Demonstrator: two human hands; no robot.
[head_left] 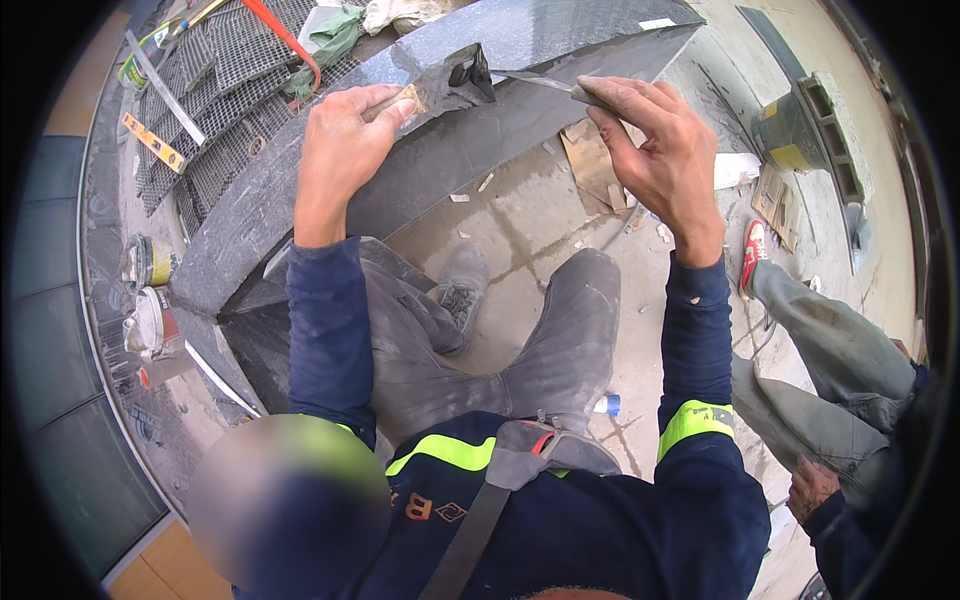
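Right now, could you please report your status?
Left hand holding dark flat piece, black lump on it; right hand holding narrow spatula; co-worker's legs off right.

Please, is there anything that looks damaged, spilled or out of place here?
Yes. Small pale scraps lie scattered over the floor, near a brown flat piece, like uncleared debris. At upper left, a yellow level lies askew by unevenly stacked grid sheets. I see no clear spill.
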